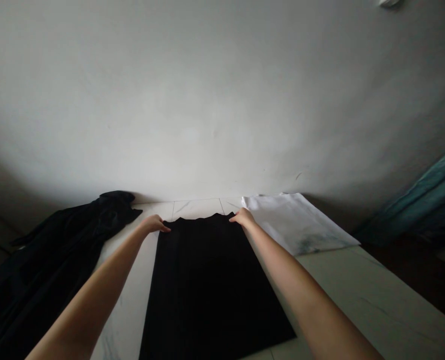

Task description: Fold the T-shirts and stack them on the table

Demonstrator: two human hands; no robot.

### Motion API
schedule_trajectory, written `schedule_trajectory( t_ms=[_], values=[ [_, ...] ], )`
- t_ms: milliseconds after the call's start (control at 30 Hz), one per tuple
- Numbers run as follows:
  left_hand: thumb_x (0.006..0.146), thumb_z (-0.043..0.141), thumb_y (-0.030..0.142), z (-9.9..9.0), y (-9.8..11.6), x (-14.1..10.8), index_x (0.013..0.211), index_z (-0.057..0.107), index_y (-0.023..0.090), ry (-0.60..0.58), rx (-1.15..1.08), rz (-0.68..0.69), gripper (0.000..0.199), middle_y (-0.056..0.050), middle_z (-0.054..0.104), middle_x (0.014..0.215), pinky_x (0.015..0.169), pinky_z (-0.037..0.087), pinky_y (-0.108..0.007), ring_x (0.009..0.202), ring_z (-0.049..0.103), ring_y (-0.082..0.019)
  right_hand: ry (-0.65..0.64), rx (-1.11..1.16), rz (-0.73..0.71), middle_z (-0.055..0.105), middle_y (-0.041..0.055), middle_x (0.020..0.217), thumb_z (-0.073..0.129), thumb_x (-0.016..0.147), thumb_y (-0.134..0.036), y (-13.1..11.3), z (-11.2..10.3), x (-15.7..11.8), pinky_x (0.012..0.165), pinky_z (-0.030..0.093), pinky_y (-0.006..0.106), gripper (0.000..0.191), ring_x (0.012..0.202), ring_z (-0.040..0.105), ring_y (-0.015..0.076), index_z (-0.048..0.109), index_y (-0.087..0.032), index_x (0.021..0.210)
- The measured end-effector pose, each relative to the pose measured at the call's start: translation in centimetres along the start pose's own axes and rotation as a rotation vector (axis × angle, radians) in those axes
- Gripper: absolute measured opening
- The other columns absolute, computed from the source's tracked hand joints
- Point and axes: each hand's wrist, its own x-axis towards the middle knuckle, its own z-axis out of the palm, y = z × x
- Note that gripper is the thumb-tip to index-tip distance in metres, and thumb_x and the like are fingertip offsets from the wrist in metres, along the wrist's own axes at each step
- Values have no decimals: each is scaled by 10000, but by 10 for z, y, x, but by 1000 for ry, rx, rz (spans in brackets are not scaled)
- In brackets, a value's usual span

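Note:
A black cloth (210,285) lies spread on the pale tiled surface (357,300), its far edge slightly wavy. My left hand (157,224) pinches its far left corner, thumb on top. At the far right corner, my right hand (242,218) grips the same edge between thumb and fingers. Both arms reach forward along the sides of the cloth. Its near left part runs out of the bottom of the view.
Dark crumpled clothing (72,235) lies on the left. A folded white cloth with a greenish print (293,220) is at the back right. Behind stands a grey wall (207,100). Teal fabric (425,195) hangs at the right edge.

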Motion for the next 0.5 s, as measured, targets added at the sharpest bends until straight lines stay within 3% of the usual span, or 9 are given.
schedule_trajectory(
  t_ms=[100,233,367,500],
  values=[
    [445,787,464,2,3,-3,448,554,197,-28,-55,87,355,4,546,486,578,392,-282,646,585,-223,-14,54,34,731,36,755,846,601,-412,-4,-6,-13,614,478,242,338,779,698,225,727,-188,825],
    [464,763,604,18,-1,-13,669,639,218,150,-340,254,455,-12,655,659,624,489,-321,723,639,-263,-52,100,3,728,48,764,788,693,-445,-12,-9,-31,609,450,246,276,796,692,236,707,-192,766],
    [514,729,688,35,4,-28,786,632,238,237,-594,238,534,-26,682,717,633,553,-359,754,677,-289,134,131,-84,740,54,885,659,840,-402,-14,0,-49,665,447,253,197,859,678,224,693,-208,842],
    [518,734,685,31,33,-61,855,662,230,263,-669,201,570,-47,727,765,692,597,-396,818,707,-314,299,264,-163,725,25,831,598,878,-394,-1,-3,-66,688,466,264,184,793,654,209,655,-228,822]
  ],
)
